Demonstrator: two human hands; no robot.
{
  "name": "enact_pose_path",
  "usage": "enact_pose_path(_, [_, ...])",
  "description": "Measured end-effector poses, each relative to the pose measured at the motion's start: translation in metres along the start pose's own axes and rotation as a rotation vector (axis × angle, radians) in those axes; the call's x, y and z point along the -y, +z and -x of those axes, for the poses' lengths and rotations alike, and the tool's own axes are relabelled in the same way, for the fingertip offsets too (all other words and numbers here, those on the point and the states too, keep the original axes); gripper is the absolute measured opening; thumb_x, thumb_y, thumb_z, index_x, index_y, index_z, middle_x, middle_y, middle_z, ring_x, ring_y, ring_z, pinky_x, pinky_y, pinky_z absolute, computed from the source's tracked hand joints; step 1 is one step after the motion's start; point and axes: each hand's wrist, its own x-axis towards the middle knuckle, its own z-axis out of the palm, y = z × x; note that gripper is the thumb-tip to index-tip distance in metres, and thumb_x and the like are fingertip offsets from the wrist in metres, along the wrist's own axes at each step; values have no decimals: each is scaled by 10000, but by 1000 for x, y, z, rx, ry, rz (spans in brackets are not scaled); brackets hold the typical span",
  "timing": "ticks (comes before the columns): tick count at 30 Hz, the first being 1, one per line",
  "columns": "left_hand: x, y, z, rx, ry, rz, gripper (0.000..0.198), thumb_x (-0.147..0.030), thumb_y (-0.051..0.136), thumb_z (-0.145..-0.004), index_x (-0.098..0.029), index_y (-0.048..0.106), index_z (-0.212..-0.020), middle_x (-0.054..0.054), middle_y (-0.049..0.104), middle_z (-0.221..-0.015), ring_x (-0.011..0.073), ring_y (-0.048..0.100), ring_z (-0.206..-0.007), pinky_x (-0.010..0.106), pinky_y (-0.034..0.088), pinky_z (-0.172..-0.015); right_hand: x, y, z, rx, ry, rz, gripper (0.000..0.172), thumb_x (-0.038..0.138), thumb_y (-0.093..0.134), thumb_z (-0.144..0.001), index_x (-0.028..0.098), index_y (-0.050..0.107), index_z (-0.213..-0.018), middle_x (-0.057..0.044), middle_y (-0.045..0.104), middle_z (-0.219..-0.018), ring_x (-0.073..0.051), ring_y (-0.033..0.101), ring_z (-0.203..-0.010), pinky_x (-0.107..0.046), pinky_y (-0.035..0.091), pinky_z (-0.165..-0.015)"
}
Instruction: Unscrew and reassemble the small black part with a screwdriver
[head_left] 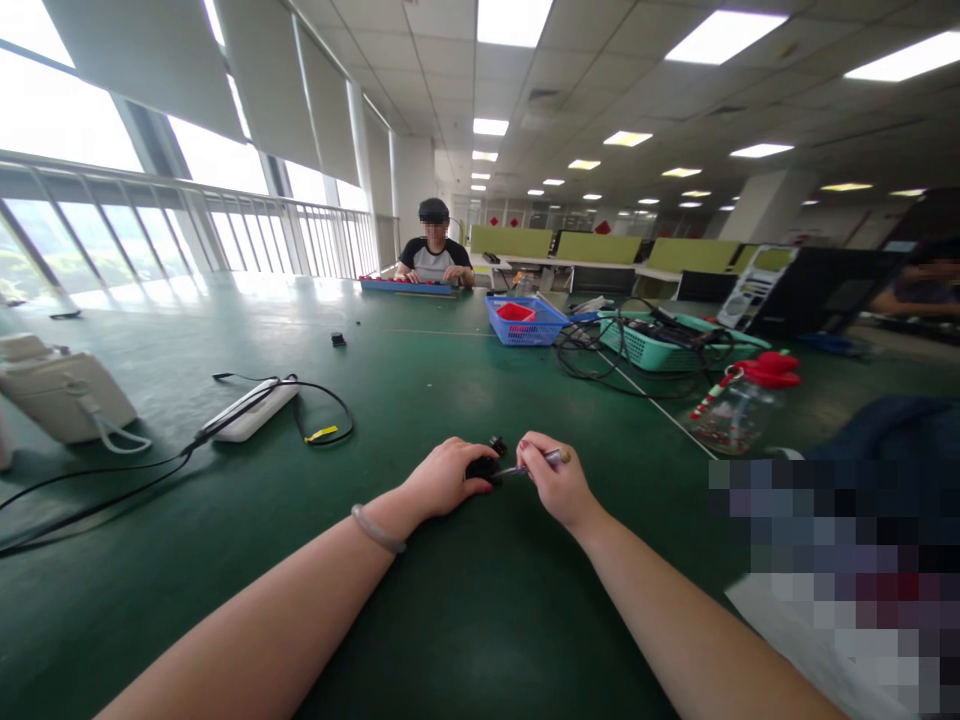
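My left hand rests on the green table with thumb and fingers closed around a small black part. Much of that part is hidden behind the fingers, so its exact kind does not show. In my right hand is a slim screwdriver, gripped near its rounded end. Its thin metal shaft points left, and the tip meets or nearly meets the black part. Another small dark piece lies just beyond, between the two hands.
A white power bank with black cables lies left, near a beige case. Blue and green baskets, tangled cables and a red-lidded bottle stand right. A person sits across the table at a blue tray.
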Motion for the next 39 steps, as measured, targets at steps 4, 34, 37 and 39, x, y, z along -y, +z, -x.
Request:
enact_pose_path(4, [2,0,0,4,9,0,470,-362,710,-750,-265,602,-1197,38,681,-1123,243,573,-1034,361,447,-936,4,2,1,55,-59,65,327,264,419,-907,197,479,-592,19,465,-583,-126,454,-565,-262,326,-568])
enact_pose_path(34, [-2,1,2,-31,36,-33,398,-365,660,-791,-271,597,-1173,34,681,-1095,240,593,-1013,388,455,-951,6,0,0,-45,-83,193,346,327,444,-937,191,488,-622,33,431,-560,-111,421,-535,-251,309,-545])
enact_pose_path(37, [-3,0,2,-37,31,-26,398,-360,649,-798,-262,593,-1180,39,679,-1103,242,601,-1021,389,461,-952,4,1,-1,-39,-54,177,350,329,429,-941,193,474,-622,36,418,-563,-112,416,-538,-254,305,-543])
enact_pose_path(39, [-4,0,2,-42,27,-9,399,-360,632,-810,-257,585,-1192,42,672,-1135,240,606,-1037,387,461,-961,3,2,-2,-33,-46,170,340,323,429,-940,194,475,-629,37,420,-568,-112,416,-542,-254,306,-545])
